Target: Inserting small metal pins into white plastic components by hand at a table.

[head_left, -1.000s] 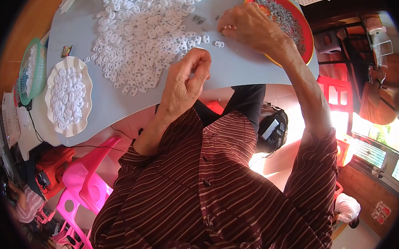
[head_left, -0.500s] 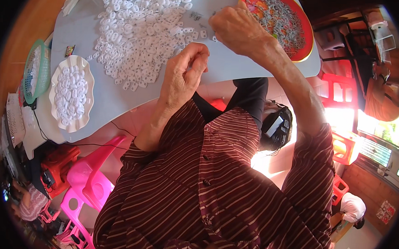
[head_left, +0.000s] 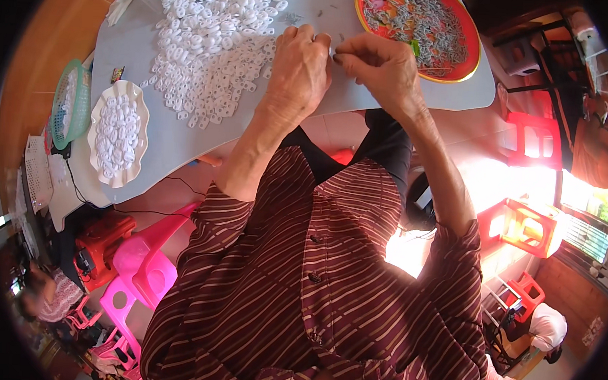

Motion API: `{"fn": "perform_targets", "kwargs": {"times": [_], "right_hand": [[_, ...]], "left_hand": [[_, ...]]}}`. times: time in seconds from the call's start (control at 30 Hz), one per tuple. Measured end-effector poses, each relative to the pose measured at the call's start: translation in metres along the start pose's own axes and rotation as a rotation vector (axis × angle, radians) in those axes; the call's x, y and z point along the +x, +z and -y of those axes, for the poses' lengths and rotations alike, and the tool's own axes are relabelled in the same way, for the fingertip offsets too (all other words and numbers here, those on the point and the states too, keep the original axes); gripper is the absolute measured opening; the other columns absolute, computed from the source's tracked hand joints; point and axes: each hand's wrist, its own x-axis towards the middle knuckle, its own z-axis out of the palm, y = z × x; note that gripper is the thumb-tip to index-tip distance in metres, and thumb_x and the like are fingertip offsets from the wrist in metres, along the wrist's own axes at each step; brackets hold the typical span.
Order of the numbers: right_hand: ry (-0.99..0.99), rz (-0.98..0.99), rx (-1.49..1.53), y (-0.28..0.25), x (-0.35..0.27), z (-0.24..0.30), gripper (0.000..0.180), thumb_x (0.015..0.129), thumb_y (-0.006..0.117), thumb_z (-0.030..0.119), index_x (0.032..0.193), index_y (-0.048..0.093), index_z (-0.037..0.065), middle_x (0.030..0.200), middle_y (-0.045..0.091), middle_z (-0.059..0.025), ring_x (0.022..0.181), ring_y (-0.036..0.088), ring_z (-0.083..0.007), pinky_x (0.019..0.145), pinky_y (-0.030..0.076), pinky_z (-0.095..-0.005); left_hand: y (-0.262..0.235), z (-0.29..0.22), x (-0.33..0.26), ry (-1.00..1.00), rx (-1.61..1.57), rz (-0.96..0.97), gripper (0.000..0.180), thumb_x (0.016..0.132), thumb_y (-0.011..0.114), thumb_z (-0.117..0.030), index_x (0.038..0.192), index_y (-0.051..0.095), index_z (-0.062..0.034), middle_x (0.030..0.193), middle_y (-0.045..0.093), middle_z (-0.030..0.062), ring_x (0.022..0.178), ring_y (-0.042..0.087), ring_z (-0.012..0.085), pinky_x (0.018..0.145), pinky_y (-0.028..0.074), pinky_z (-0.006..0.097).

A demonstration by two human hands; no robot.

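Over the near edge of the grey table (head_left: 175, 149) my two hands almost meet. My left hand (head_left: 298, 73) is closed, knuckles up, and a sliver of something white shows at its fingertips. Facing it, my right hand (head_left: 386, 69) pinches thumb and forefinger together; whatever is between them is too small to name. Left of my hands spreads a large heap of white oval plastic pieces (head_left: 195, 29), with smaller, flat white pieces with holes (head_left: 209, 89) on its near side. To the right, a round red tray (head_left: 477, 51) holds many small grey metal parts (head_left: 429, 24).
A scalloped white dish (head_left: 141, 123) of white oval pieces stands at the table's left, beside a green plastic basket (head_left: 82, 103). Pink chairs (head_left: 152, 271) stand lower left, red stools (head_left: 533, 140) to the right. Other people sit farther off.
My right hand has come back from beside the red tray toward my left hand. The left has moved up and right, and the two now nearly touch.
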Motion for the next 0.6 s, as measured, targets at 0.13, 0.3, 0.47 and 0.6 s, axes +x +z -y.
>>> {"fn": "perform_targets", "kwargs": {"times": [0.13,0.3,0.47,0.6], "right_hand": [[0.012,-0.002,0.151,0.01,-0.008,-0.011,0.015,0.076,0.067,0.005,0.09,0.066,0.0,0.074,0.067,-0.0043,0.069,0.062,-0.007,0.064,0.05,-0.0224],[-0.027,-0.067,0.355,0.019,-0.006,-0.013,0.015,0.082,0.063,0.002,0.097,0.063,-0.001,0.081,0.066,-0.0029,0.076,0.061,-0.007,0.07,0.05,-0.0218],[-0.02,-0.187,0.623,0.033,-0.004,-0.007,0.018,0.085,0.062,0.002,0.102,0.061,0.0,0.088,0.065,-0.0027,0.081,0.06,-0.0081,0.075,0.049,-0.0215],[-0.042,-0.241,0.673,0.044,-0.002,-0.002,0.018,0.084,0.063,0.002,0.102,0.062,0.0,0.089,0.065,-0.0034,0.083,0.06,-0.0085,0.076,0.049,-0.0219]], "left_hand": [[-0.005,0.001,0.005,0.047,-0.028,0.048,0.015,0.072,0.056,0.005,0.087,0.055,0.0014,0.085,0.054,0.0169,0.083,0.05,0.0363,0.073,0.042,0.044],[-0.011,0.0,0.006,-0.119,-0.28,0.124,0.007,0.076,0.059,-0.003,0.078,0.055,0.0015,0.077,0.06,0.0154,0.078,0.058,0.029,0.069,0.045,0.036],[-0.018,-0.002,-0.011,-0.556,-1.102,-0.031,0.015,0.085,0.06,-0.012,0.09,0.063,0.0018,0.077,0.064,0.0089,0.07,0.057,0.0136,0.064,0.045,0.025],[-0.008,-0.005,-0.023,-0.626,-1.477,-0.14,0.018,0.09,0.056,-0.014,0.097,0.065,0.0003,0.079,0.065,0.0035,0.068,0.055,0.0076,0.063,0.044,0.021]]}}
